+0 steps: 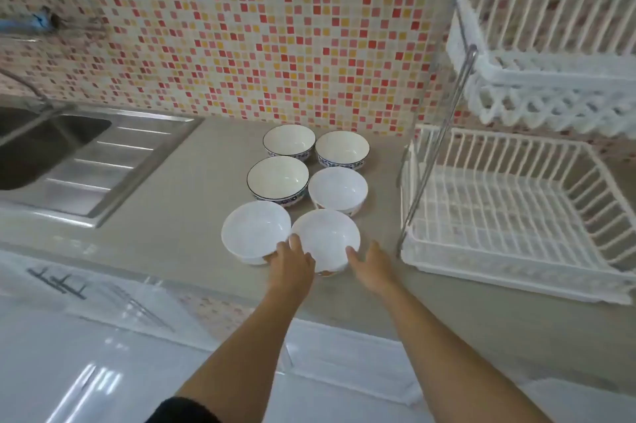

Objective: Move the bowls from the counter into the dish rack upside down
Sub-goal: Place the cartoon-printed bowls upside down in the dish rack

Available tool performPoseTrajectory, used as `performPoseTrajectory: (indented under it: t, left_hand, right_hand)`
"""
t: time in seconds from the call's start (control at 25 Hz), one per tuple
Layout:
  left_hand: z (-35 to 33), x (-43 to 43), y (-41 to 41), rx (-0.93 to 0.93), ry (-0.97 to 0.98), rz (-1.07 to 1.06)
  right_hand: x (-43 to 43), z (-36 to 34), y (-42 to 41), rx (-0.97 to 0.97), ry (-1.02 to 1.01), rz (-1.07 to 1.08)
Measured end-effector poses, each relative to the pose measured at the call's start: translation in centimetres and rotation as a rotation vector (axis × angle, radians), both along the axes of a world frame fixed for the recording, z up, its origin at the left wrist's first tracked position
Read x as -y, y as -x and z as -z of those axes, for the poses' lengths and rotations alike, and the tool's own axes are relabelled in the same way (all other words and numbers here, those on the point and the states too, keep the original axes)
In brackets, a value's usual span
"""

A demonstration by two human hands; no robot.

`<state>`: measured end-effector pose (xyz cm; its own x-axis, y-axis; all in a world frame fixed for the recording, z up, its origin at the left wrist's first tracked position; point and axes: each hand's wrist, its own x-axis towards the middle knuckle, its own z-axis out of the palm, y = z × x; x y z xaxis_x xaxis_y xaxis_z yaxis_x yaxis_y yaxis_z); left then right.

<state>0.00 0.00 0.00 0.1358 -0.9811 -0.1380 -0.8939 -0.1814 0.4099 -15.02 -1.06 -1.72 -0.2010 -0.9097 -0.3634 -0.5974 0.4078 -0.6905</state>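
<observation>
While both forearms stretch forward over the tabletop (172,209), the left hand (292,264) sets its thumb on the nearest bowl's (325,236) rim; its fingers are hidden, so grip closure is unclear. The right hand (373,262) is spread, fingertips against the bowl's right side. The bowl sits upright, left of the dish rack (509,273).

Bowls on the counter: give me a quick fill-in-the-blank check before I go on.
The counter holds ___ bowls. Every bowl stands rim ___. The dish rack's lower basket is ___. The sink lies to the bowls' ___.
Missing: six; up; empty; left.
</observation>
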Motion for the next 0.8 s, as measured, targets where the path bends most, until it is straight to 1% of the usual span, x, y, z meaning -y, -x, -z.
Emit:
performPoseTrajectory:
  t: [0.04,0.16,0.28,0.36,0.44,0.48,0.52,0.56,0.68,0.8]
  left_hand:
    - [0.5,0.1,0.0,-0.005,-0.002,-0.012]
    - [1.3,0.2,0.7,-0.134,0.055,-0.034]
    - [0.4,0.1,1.0,-0.373,0.116,-0.108]
    - [-1.4,0.3,0.9,-0.467,0.152,-0.153]
    - [-4.2,1.4,0.3,-0.507,0.217,-0.147]
    - [-6.0,2.0,0.0,-0.549,0.285,-0.123]
    - [-8.1,2.7,-0.5,-0.629,0.376,-0.085]
    - [-10.4,3.2,-0.9,-0.728,0.464,-0.041]
    - [-17.9,4.2,-1.8,-0.978,0.677,0.097]
    - [-24.2,4.6,-1.0,-1.148,0.780,0.219]
  right_hand:
    - [0.3,0.5,-0.6,0.056,-0.026,0.033]
    - [0.7,1.4,-1.4,0.196,-0.041,0.094]
    - [0.1,0.8,-1.4,0.353,-0.018,0.160]
    - [0.3,-1.0,-1.2,0.390,0.045,0.201]
    - [1.0,-4.1,-1.1,0.289,0.165,0.203]
    - [1.5,-6.1,-1.1,0.229,0.246,0.190]
    - [2.2,-8.4,-0.9,0.191,0.334,0.163]
    - [2.6,-11.0,-0.9,0.196,0.401,0.119]
    - [3.1,-18.8,-1.3,0.391,0.487,0.032]
    - [3.3,-25.2,-0.6,0.455,0.547,0.012]
